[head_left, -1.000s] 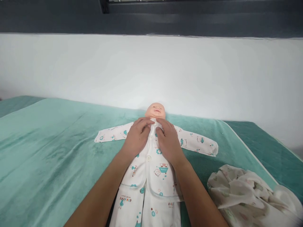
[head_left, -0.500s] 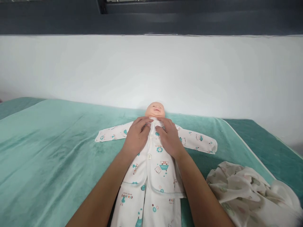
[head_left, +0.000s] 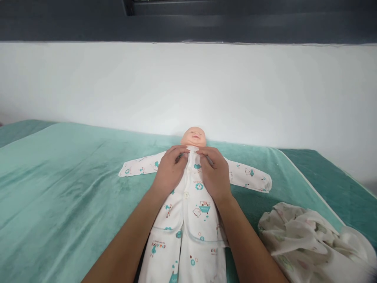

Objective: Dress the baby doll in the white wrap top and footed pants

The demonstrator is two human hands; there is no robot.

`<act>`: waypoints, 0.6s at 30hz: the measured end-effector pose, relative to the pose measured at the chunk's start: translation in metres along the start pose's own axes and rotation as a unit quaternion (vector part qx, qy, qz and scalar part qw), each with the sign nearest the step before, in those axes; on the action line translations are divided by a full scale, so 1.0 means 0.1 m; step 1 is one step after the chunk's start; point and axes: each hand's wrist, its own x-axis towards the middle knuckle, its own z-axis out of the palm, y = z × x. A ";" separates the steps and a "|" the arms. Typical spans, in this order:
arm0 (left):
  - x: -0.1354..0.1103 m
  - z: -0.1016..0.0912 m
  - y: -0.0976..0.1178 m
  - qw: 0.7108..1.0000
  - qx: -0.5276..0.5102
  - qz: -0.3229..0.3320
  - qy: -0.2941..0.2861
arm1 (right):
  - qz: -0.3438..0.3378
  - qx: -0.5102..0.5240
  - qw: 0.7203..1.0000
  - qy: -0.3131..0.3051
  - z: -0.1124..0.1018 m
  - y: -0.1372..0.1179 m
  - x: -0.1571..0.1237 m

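Observation:
A baby doll (head_left: 193,136) lies on its back with its head by the wall. It wears a white printed baby jacket (head_left: 198,214) with teal trim, sleeves stretched out to both sides, over matching trousers (head_left: 200,263). My left hand (head_left: 172,165) pinches the jacket's front edge just below the neck. Opposite it, my right hand (head_left: 215,169) has thumb and fingers closed at the other front edge by the collar. Fingers partly cover the top of the opening. A pale button (head_left: 186,195) shows lower down the jacket front.
A crumpled white patterned cloth (head_left: 309,236) lies to the right of my right forearm. Everything rests on a green plush sheet (head_left: 73,177), with a darker green strip (head_left: 324,173) at the right. Behind stands a white wall (head_left: 188,86) beneath a dark frame (head_left: 235,27).
My right hand has shifted slightly to the right, its thumb drawn up closer to the fingers at the collar. My left hand stays nearly in place on the jacket edge.

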 end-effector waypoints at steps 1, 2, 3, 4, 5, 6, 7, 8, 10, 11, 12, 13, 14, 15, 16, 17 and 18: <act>0.00 0.00 0.00 1.000 -0.008 -0.007 -0.002 | -0.002 0.000 1.000 0.005 0.00 0.00 0.00; 0.01 0.00 0.00 1.000 -0.015 -0.013 -0.005 | -0.002 -0.003 1.000 0.005 0.00 0.00 0.00; 0.01 -0.01 0.01 1.000 -0.019 -0.018 -0.007 | -0.002 -0.006 1.000 0.001 0.00 0.00 0.00; 0.01 -0.01 0.01 0.999 -0.022 -0.021 -0.009 | 0.000 -0.009 1.000 -0.005 0.00 0.00 0.00; 0.01 -0.01 0.01 0.999 -0.023 -0.023 -0.011 | 0.001 -0.011 1.000 -0.010 0.00 0.01 0.00; 0.00 -0.02 0.01 0.999 -0.023 -0.023 -0.012 | 0.003 -0.012 1.000 -0.014 0.01 0.01 0.00; 0.00 -0.02 0.01 0.999 -0.023 -0.022 -0.014 | 0.005 -0.012 1.000 -0.016 0.01 0.01 0.00; 0.00 -0.02 0.01 0.999 -0.024 -0.020 -0.015 | 0.008 -0.011 1.000 -0.017 0.01 0.02 0.00; 0.00 -0.03 0.00 0.999 -0.026 -0.014 -0.021 | 0.013 -0.007 1.000 -0.017 0.01 0.02 0.01; 0.00 -0.03 0.00 0.999 -0.027 -0.010 -0.026 | 0.016 -0.004 1.000 -0.017 0.01 0.02 0.01; 0.00 -0.03 0.00 0.999 -0.025 -0.005 -0.031 | 0.018 -0.002 1.000 -0.017 0.01 0.02 0.01; 0.00 -0.03 0.00 0.999 -0.021 0.000 -0.035 | 0.019 0.001 1.000 -0.018 0.00 0.02 0.01; 0.00 -0.04 0.01 0.999 -0.015 0.005 -0.038 | 0.019 0.003 1.000 -0.018 0.00 0.02 0.01; 0.00 -0.04 0.01 0.999 -0.007 0.010 -0.042 | 0.017 0.003 1.000 -0.018 0.00 0.02 0.00; 0.00 -0.04 0.02 0.999 0.002 0.014 -0.045 | 0.016 0.002 1.000 -0.020 0.00 0.02 0.00; 0.00 -0.05 0.03 0.999 0.010 0.019 -0.049 | 0.014 -0.001 1.000 -0.021 0.00 0.02 0.00; 0.00 -0.05 0.04 0.998 0.019 0.025 -0.053 | 0.015 -0.005 1.000 -0.022 0.00 0.01 0.00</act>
